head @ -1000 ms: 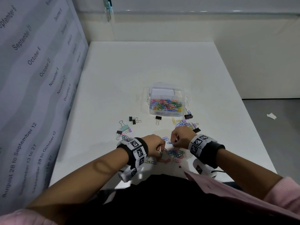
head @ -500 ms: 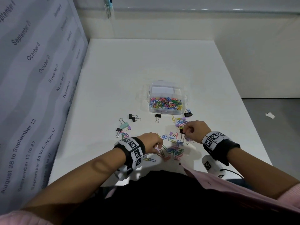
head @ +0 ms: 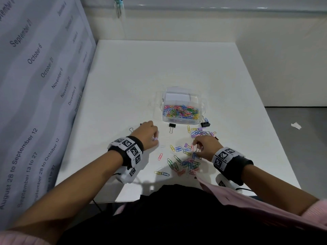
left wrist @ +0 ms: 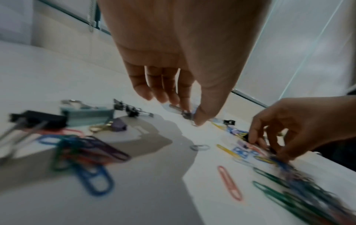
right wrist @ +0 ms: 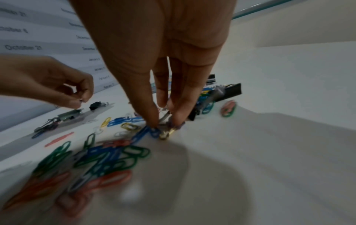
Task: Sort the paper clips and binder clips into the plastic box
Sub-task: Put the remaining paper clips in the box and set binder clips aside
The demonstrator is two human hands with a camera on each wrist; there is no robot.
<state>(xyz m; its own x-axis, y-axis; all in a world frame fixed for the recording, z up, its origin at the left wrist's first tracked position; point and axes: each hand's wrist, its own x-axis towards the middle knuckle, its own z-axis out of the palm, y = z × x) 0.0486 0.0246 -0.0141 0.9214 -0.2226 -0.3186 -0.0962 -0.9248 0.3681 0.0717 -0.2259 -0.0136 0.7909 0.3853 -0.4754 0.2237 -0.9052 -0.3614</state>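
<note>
Two hands are working the scattered paper clips (head: 185, 165) on the tabletop (head: 159, 68): the right hand (head: 205, 147) is pinching a small binder clip (right wrist: 165, 134), the left hand (head: 147, 135) is pinching something small I cannot identify, and tangled neighbours are likely riding along into the plastic box's (head: 182, 119) wrong compartment.

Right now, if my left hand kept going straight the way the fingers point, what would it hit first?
Probably the small black binder clips just beyond the left hand; past them the white table looks free. Depth is uncertain.
</note>
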